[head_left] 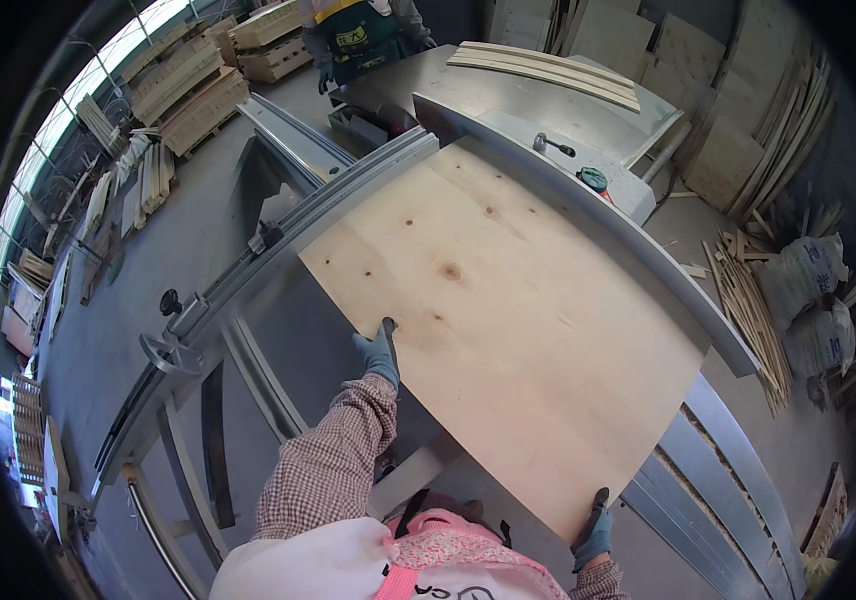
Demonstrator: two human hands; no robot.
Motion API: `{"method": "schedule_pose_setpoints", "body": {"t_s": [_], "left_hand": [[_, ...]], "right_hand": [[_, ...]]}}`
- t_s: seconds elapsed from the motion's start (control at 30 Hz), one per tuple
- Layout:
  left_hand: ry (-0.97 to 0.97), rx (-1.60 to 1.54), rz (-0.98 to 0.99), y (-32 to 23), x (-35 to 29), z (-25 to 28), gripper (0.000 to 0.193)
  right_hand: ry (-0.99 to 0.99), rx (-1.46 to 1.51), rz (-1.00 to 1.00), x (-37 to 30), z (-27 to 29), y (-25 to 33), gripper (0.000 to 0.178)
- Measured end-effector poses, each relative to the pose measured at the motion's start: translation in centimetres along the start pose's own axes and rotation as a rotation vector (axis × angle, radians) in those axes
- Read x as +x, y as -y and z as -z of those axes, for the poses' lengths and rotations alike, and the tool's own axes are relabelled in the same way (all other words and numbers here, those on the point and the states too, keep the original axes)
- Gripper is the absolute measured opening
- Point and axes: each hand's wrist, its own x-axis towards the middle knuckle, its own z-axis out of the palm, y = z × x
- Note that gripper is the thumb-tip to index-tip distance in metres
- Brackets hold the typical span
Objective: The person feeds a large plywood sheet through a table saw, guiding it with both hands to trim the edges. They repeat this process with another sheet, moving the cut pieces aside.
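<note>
A large plywood sheet [518, 330] with several dark knots lies flat on the metal bed of a panel saw. My left hand [378, 355], in a blue-grey glove with dark fingertips, grips the sheet's near left edge, thumb on top. At the near right corner my right hand [593, 535], gloved the same way, holds the edge with its thumb on top too. The fingers of both hands are partly hidden under the sheet. Along the sheet's right side runs a long metal fence [638, 255]; its far left edge meets a metal crosscut rail [348, 195].
A person [358, 35] in a dark green apron stands beyond the saw. Wood strips [548, 72] lie on the far metal table. Stacked timber [193, 100] stands at the far left; offcuts [748, 310] and white sacks [813, 300] sit at right. A slatted metal table [718, 480] extends near right.
</note>
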Motion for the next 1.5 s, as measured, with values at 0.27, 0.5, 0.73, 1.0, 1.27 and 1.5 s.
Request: {"method": "schedule_pose_setpoints", "body": {"t_s": [0.27, 0.5, 0.73, 1.0, 1.27, 1.5], "left_hand": [[-0.014, -0.029, 0.026, -0.4, -0.7, -0.5, 0.073], [-0.032, -0.060, -0.048, 1.2, 1.3, -0.1, 0.057], [-0.062, -0.049, -0.030, -2.3, -1.7, -0.5, 0.048], [-0.145, -0.068, -0.052, 0.3, 1.3, -0.9, 0.052], [0.107, 0.265, 0.012, -0.7, 0.8, 1.8, 0.069], [0.616, 0.959, -0.221, 1.8, -15.9, 8.7, 0.101]], "right_hand": [[0.120, 0.107, -0.057, -2.0, -1.2, 1.1, 0.063], [0.168, 0.013, -0.020, -2.6, -1.5, 1.5, 0.053], [0.146, -0.032, 0.024, -3.7, -2.7, 2.0, 0.048], [0.122, -0.034, 0.021, -3.7, -3.1, 2.0, 0.045], [0.135, -0.082, -0.016, -3.3, -2.8, 2.1, 0.050], [0.098, -0.039, -0.011, -1.8, -1.4, 2.3, 0.051]]}}
